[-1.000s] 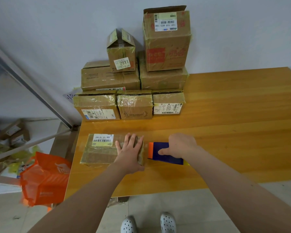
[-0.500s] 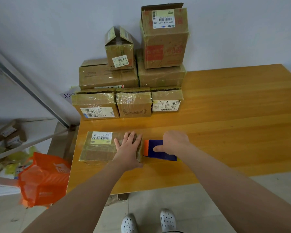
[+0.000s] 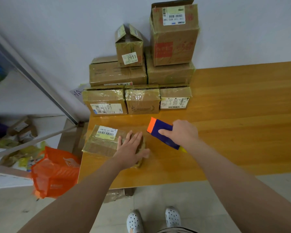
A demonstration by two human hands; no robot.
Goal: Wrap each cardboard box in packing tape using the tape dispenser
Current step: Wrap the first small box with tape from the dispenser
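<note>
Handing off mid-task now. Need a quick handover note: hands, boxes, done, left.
Left hand: flat, pressing the front box on the table.
Right hand: grips the tape dispenser just right of that box, orange end toward it.
Done: stacked boxes by the wall look taped; front box shows glossy tape.
To do: finish this wrap; whether the strip is cut is unclear.

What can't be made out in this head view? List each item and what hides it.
Head view only:
- Tape roll inside the tape dispenser: covered by the right hand and the casing.
- Right end of the flat box: under the left hand.
- Clear tape between dispenser and box: too faint to tell.
- Fine print on the flat box's label: too small.
</note>
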